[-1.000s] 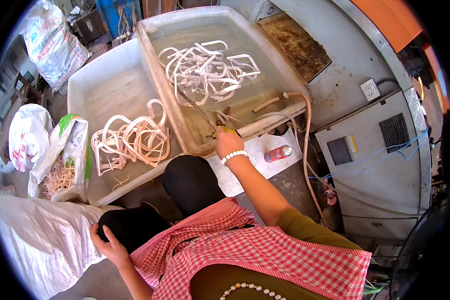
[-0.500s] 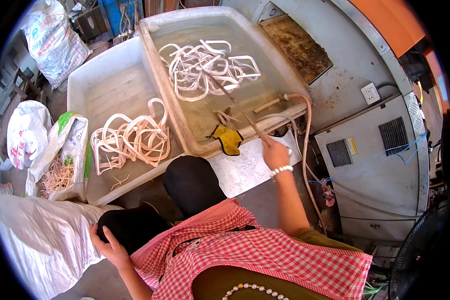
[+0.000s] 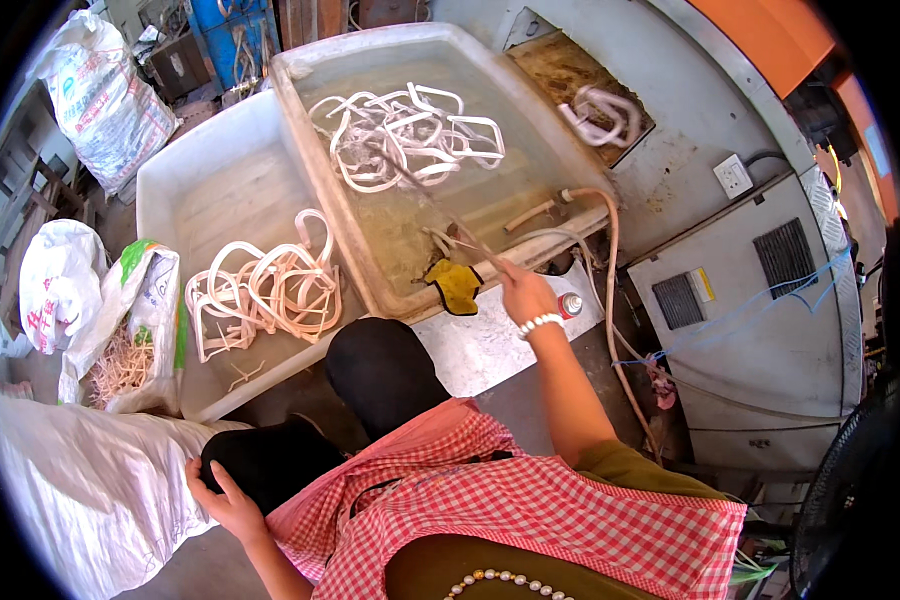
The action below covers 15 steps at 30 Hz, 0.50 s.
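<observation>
My right hand [image 3: 526, 297] grips the near end of a long thin stick [image 3: 432, 203]. Its far end reaches into a heap of pale, bent plastic-looking pieces [image 3: 420, 150] lying in the water of the right tub [image 3: 370, 292]. My left hand [image 3: 232, 503] rests on my dark-clad knee, fingers apart, holding nothing. A yellow and black glove [image 3: 457, 287] hangs over the tub's near rim, beside a few small pale pieces [image 3: 440, 240]. Just right of my right hand stands a small can [image 3: 569, 305] with a reddish rim.
The left tub [image 3: 195, 160] holds more bent pinkish pieces [image 3: 270, 285]. Left of it are an open bag of scraps [image 3: 120, 370] and several white sacks [image 3: 110, 100]. A grey machine [image 3: 750, 330] stands right; pale pieces [image 3: 605, 115] show at its opening. A hose [image 3: 613, 290] loops over the tub's rim.
Pale bent pieces have appeared at the machine's opening. My right hand and the stick have shifted a little left, baring the can. My left hand stays on my knee.
</observation>
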Available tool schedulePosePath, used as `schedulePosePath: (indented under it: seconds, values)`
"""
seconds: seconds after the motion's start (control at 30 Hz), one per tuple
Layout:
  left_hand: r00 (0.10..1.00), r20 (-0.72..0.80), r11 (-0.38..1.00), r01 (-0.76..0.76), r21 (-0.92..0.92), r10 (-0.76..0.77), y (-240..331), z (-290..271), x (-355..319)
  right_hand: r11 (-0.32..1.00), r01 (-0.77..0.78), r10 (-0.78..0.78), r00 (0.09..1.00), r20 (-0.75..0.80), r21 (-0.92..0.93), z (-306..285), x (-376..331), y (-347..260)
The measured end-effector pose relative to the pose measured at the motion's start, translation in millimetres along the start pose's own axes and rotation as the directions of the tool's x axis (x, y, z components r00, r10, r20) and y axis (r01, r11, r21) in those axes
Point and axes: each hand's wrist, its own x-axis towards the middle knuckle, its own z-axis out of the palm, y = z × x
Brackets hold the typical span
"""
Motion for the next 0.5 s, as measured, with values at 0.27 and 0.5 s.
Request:
schedulePosePath:
  seconds: [0.27,0.5]
  values:
    - [0.999,0.010,0.998,-0.044,0.037,0.044,-1,0,2,0.955,-0.284,0.264,0.947,-0.184,-0.090,-46,-37,52]
    - [1.000,-0.001,1.000,-0.028,0.011,0.028,-2,-2,0,0.932,-0.326,0.304,0.941,-0.150,-0.157,-39,-30,72]
